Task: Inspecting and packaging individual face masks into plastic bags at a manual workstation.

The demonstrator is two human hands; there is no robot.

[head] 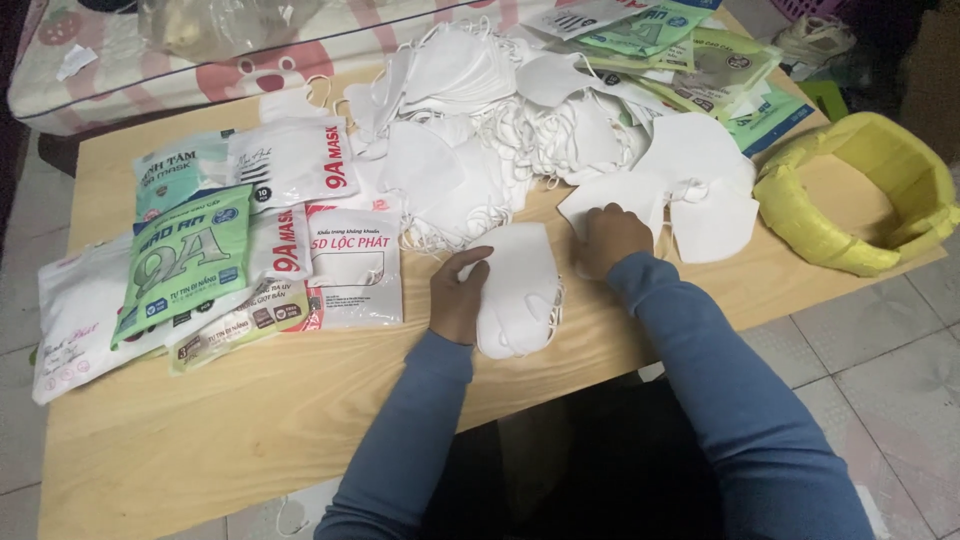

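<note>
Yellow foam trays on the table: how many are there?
1. The yellow foam tray lies at the table's right end, beyond the right hand and the heap of white masks. Others could be hidden out of frame.

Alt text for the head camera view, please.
A person's left hand holds a small stack of white face masks on a wooden table, while the right hand touches a mask in the big loose pile. Printed mask packets lie left.

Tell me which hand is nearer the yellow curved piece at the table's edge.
Right. The right hand rests on loose white masks, well short of the yellow curved piece; the left hand holds a mask stack farther away.
</note>
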